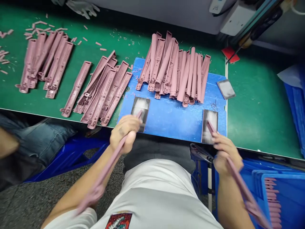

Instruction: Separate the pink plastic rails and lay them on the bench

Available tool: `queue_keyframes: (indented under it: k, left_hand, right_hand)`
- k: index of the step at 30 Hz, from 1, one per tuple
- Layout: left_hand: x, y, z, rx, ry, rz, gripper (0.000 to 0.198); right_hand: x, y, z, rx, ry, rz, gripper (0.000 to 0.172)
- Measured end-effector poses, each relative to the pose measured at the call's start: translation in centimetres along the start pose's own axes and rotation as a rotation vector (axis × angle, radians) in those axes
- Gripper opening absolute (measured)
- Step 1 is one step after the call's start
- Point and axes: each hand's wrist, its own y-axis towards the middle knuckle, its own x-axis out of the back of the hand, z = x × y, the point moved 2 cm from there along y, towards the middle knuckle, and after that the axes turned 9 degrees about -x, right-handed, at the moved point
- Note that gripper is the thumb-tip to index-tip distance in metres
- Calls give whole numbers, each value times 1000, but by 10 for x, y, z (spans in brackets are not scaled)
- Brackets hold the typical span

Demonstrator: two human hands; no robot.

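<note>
Left hand point(124, 133): closed around a pink plastic strip point(107, 165), tip on a sandpaper sheet point(141, 108).
Right hand point(225, 152): closed around a second pink strip point(240, 187), tip on a second sandpaper sheet point(211, 127).
Bench: blue mat point(173, 122), piled strips point(171, 70).

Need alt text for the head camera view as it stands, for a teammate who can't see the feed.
The left hand holds a long pink plastic part and the right hand holds another, their tips over grey sheets on a blue mat. Piles of similar parts lie on the mat and a green workbench.
</note>
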Motion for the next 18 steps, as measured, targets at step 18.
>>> queue_keyframes:
  k: [18]
  left_hand:
    - [6, -6, 3, -100, -82, -78, 42]
  right_hand:
    - [-3, 0, -7, 211, 75, -159, 51]
